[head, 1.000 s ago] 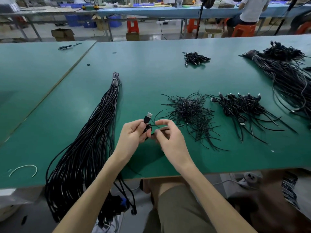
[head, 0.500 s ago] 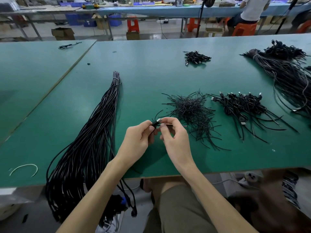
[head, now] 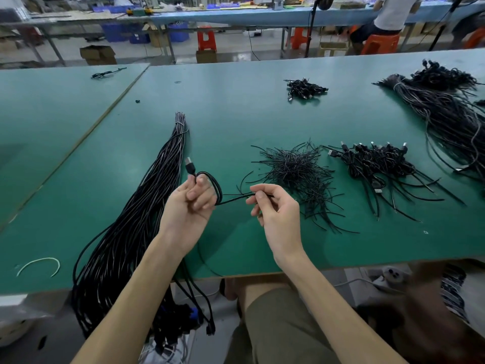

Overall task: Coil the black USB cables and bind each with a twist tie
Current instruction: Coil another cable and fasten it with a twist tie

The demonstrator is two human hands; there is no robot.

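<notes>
**Both hands are coiling one cable just above the green surface.**

The left hand (head: pixel 189 208) fingers (head: pixel 199 195) are curling round a small loop of thin black USB cable (head: pixel 219 189), its metal-tipped plug (head: pixel 190 166) sticking up. The right hand (head: pixel 278 214) fingers (head: pixel 262 188) are pinching the strand running out of that loop. The cable is looking light, limp and slightly springy, so it is probably best pinched where the turns cross. A heap of short black twist ties (head: pixel 294 169) is lying just beyond, with tied coils (head: pixel 378 164) to its right. A long bundle of loose black cables (head: pixel 147 206) is draping over the matte green surface (head: pixel 236 114). Behind it, blue benches (head: pixel 236 14) and orange plastic stools (head: pixel 206 39) are filling a workshop.
</notes>
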